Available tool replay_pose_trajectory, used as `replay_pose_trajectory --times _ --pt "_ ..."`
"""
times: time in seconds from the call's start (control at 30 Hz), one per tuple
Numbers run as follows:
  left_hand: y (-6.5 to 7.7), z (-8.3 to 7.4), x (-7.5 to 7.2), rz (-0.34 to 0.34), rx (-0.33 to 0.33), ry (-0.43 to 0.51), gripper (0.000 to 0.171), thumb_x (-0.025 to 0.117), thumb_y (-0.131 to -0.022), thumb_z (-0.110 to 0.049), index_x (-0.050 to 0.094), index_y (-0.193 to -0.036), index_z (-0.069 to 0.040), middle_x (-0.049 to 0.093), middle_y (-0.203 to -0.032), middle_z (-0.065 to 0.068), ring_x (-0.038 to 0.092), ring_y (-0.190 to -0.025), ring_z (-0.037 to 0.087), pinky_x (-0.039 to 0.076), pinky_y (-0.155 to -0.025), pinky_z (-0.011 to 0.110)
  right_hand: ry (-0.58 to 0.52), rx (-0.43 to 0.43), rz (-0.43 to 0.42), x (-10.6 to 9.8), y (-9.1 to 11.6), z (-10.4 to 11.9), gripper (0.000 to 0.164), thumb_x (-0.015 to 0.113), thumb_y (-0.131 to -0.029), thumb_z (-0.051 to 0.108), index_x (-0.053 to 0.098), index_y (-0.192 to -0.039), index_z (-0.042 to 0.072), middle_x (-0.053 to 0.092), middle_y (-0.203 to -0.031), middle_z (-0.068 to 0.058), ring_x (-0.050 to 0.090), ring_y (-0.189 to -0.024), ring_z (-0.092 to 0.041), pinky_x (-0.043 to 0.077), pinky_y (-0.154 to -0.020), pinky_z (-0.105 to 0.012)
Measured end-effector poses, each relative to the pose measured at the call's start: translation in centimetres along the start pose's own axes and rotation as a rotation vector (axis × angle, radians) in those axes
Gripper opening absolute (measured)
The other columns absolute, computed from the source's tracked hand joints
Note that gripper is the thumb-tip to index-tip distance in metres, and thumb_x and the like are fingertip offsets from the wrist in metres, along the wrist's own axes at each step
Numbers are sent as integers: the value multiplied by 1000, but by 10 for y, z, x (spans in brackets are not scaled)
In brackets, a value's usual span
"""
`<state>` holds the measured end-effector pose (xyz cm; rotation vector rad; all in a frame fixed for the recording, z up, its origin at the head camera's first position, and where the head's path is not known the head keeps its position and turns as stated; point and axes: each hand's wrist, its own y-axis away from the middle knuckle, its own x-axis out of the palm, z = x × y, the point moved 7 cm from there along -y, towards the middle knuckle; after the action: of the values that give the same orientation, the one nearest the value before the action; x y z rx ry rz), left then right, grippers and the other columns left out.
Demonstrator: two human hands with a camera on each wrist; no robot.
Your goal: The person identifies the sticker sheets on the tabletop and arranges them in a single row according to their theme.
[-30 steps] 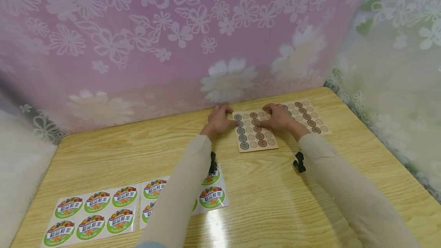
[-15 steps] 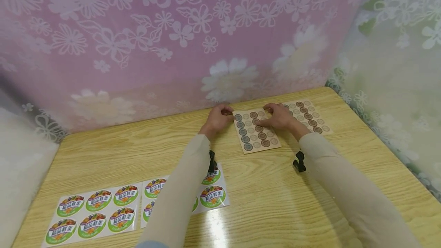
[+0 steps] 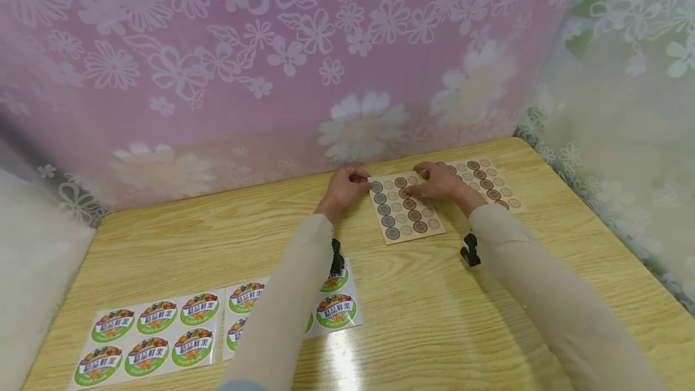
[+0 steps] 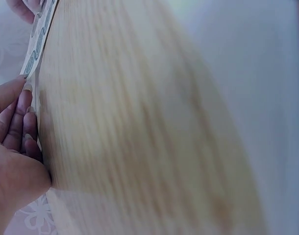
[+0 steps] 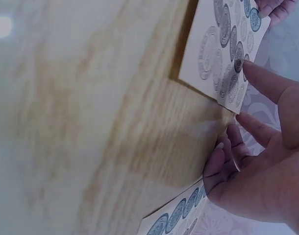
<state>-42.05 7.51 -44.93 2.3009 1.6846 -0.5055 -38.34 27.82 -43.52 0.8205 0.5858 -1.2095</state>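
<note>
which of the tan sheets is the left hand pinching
The left tan sheet, its far left corner in the left hand. The right tan sheet lies apart from it, beyond the right hand.

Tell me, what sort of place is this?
Probably an indoor worktable corner: there's a wood-grain table, a pink floral backdrop behind it, and a tan sheet of round stickers being handled.

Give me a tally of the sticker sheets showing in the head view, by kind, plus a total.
Tan sheets with round seals: 2
Fruit-label sheets: 2 (one partly behind the left sleeve)
Total: 4
</note>
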Motion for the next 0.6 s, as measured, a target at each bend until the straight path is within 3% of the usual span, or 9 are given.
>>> replay_pose_trajectory --times 0.23,0.47,0.6 --pt "-2 2 1 9 -1 -5 17 73 -86 -8 70 -101 0 67 -96 11 62 -90 22 49 -79 28 -54 28 -25 -2 -1 -1 59 66 -91 27 43 -136 -3 44 -131 -30 43 -119 -44 37 -97 -55" --pt "1 3 2 6 -34 -7 15 71 -87 -12 71 -99 -3 65 -94 7 60 -88 20 48 -79 30 -120 -5 -94 -5 3 -4 38 61 -94 17 52 -121 -8 52 -109 -22 51 -98 -34 41 -86 -46" --pt "4 2 0 -5 -44 -30 14 72 -88 -17 72 -96 -6 66 -92 4 60 -86 19 47 -77 29 -143 -32 -122 -8 5 -8 31 59 -95 16 56 -116 -7 57 -106 -22 55 -94 -33 45 -81 -43"
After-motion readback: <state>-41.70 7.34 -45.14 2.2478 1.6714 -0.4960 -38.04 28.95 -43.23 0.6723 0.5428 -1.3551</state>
